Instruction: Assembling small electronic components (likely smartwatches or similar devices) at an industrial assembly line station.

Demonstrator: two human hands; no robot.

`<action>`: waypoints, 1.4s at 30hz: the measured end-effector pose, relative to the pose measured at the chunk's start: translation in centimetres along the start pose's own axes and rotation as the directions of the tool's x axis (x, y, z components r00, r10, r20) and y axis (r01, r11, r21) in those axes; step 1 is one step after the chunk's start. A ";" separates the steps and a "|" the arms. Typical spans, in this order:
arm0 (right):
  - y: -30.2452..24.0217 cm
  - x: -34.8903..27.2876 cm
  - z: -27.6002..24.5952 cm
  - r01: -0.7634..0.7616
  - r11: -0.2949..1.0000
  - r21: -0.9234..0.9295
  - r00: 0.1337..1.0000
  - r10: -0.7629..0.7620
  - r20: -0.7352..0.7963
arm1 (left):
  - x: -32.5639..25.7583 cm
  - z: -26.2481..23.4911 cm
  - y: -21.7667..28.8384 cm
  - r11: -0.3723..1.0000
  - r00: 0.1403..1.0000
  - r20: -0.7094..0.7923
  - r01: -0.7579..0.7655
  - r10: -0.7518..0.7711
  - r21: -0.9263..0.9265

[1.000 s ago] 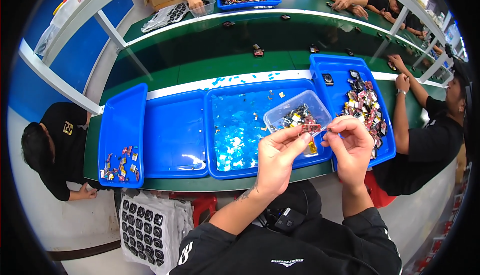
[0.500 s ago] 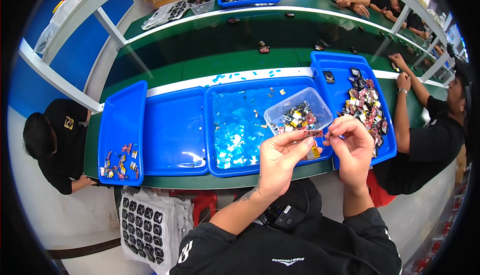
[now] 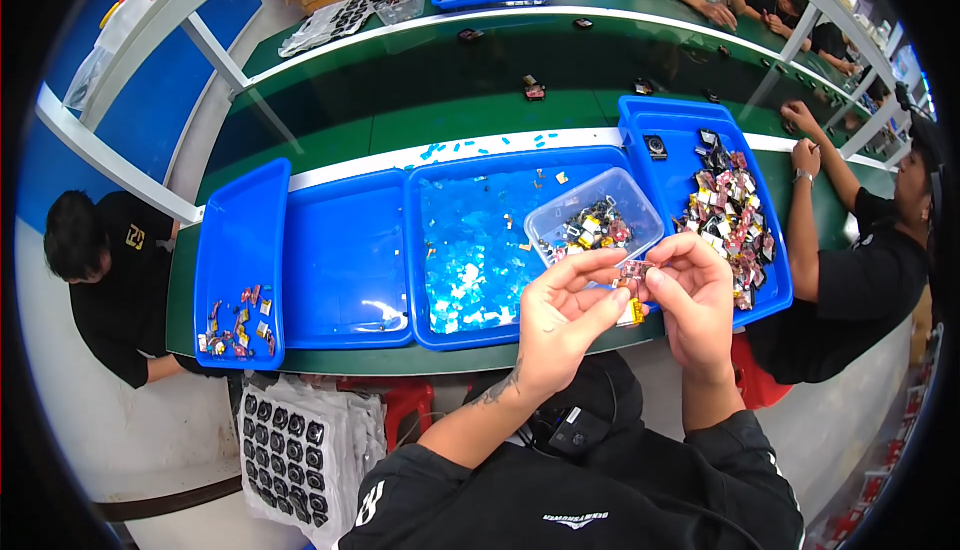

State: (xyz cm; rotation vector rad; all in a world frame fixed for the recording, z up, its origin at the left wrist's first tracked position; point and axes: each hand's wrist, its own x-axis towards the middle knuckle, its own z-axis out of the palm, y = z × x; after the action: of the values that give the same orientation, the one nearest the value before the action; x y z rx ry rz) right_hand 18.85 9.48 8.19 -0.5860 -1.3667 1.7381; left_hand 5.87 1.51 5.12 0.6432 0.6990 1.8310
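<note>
A small red circuit board [image 3: 633,273] with a yellow-wrapped part [image 3: 632,313] hanging below it is held up in front of me. My left hand [image 3: 565,325] pinches its left side between thumb and fingers. From the other side, my right hand [image 3: 692,300] closes its thumb and forefinger on the board's right edge. Fingers cover part of the board. Just beyond my hands, a clear plastic box [image 3: 648,212] with small black, white and yellow parts sits tilted, over the edge of a blue tray [image 3: 415,250] strewn with shiny blue film pieces.
To the right, a blue tray [image 3: 632,120] carries heaped boards. A near-bare blue tray [image 3: 345,200] and another [image 3: 240,210] with several boards stand left. Beyond runs a green conveyor [image 3: 420,115]. Stacked moulded trays [image 3: 285,460] hang low left. Co-workers sit around.
My right hand's fingertips have moved left onto the board, which has turned between my hands. Across the belt, a co-worker at the upper right has raised a hand holding a small dark thing.
</note>
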 end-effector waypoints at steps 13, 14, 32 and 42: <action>0.1 -0.2 0.6 -0.017 1.000 -0.012 1.000 0.017 -0.003 | 0.1 -0.2 -0.5 1.000 0.996 -0.087 -0.007 0.007 -0.003; 0.1 -0.2 0.5 -0.013 1.000 -0.012 1.000 0.012 -0.024 | 0.1 -0.2 -0.5 1.000 0.997 -0.077 -0.009 0.010 0.006; 0.5 -1.3 0.5 0.057 0.983 -0.174 0.998 -0.051 0.034 | -0.1 -0.3 -0.7 0.999 0.996 -0.085 -0.019 0.023 0.043; 0.6 -1.3 -0.3 -0.133 0.978 0.159 0.991 0.128 0.042 | 0.2 -0.4 -0.6 0.997 0.989 -0.150 0.009 -0.020 -0.073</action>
State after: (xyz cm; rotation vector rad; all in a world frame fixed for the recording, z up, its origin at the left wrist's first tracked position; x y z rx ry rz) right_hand 19.61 8.52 7.37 -0.5708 -1.2177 1.9501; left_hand 5.91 1.87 4.44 0.4547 0.7307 1.8959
